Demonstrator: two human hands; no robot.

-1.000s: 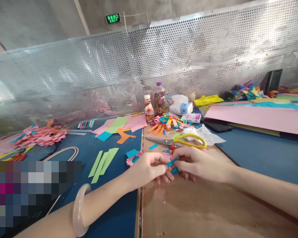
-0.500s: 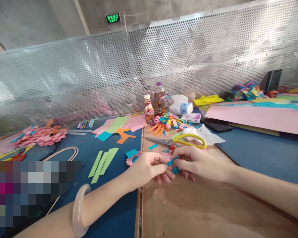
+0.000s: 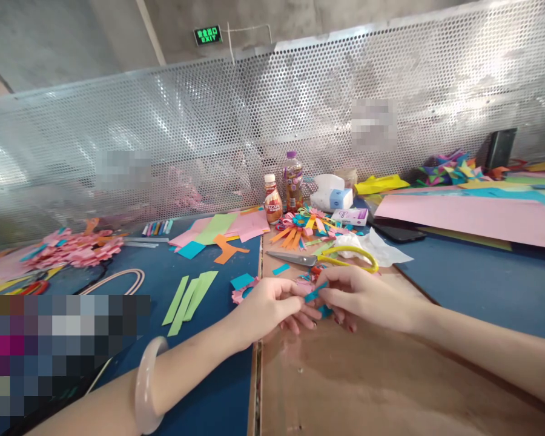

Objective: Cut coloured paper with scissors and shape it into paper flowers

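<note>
Between my two hands is a small strip of blue paper (image 3: 315,293), pinched from both sides. My left hand (image 3: 277,306) grips its left end with thumb and forefinger, the other fingers stretched beneath. My right hand (image 3: 354,297) closes on the right end. Part of the blue paper shows lower down between the fingers, so its full shape is hidden. Just beyond the hands lie yellow-handled scissors (image 3: 345,257), with a loose blue piece (image 3: 280,269) near the blades. A pink paper flower with a blue centre (image 3: 238,295) is partly covered by my left hand.
Green strips (image 3: 188,301) lie on the blue mat at left. Farther back stand a coffee bottle (image 3: 273,201) and a purple-capped bottle (image 3: 293,181), beside a tissue pack (image 3: 338,197). Pink paper flowers (image 3: 79,245) are heaped far left; large pink sheets (image 3: 472,218) lie right.
My fingers have shifted slightly around the blue paper strip, which has turned a little between them. The things on the table stay where they were.
</note>
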